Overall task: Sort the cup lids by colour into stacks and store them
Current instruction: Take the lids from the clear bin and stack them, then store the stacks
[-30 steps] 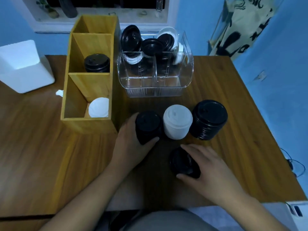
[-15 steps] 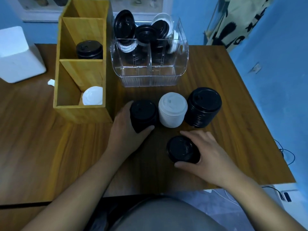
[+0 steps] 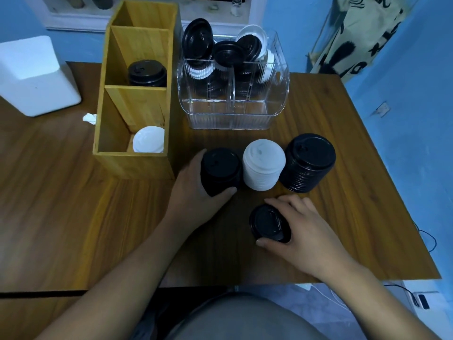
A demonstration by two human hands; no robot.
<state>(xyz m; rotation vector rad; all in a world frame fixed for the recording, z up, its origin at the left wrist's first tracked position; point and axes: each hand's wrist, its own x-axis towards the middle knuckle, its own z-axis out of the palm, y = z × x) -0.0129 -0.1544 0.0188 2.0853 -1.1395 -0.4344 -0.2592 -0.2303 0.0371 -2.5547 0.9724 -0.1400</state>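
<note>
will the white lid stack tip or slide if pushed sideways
Likely light: the white lid stack is thin nested lids. Pushed high it may lean or shear apart; pushed low it probably slides on the wooden table.

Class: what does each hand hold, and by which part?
Left hand: slim black lid stack, round its side. Right hand: low black lid stack, by its rim.

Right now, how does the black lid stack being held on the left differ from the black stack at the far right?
The small black stack sits in the grip of the left hand; the big black stack stands free, untouched. The small black stack looks narrower than the big black stack. Both are black, upright on the table, flanking the white stack.
</note>
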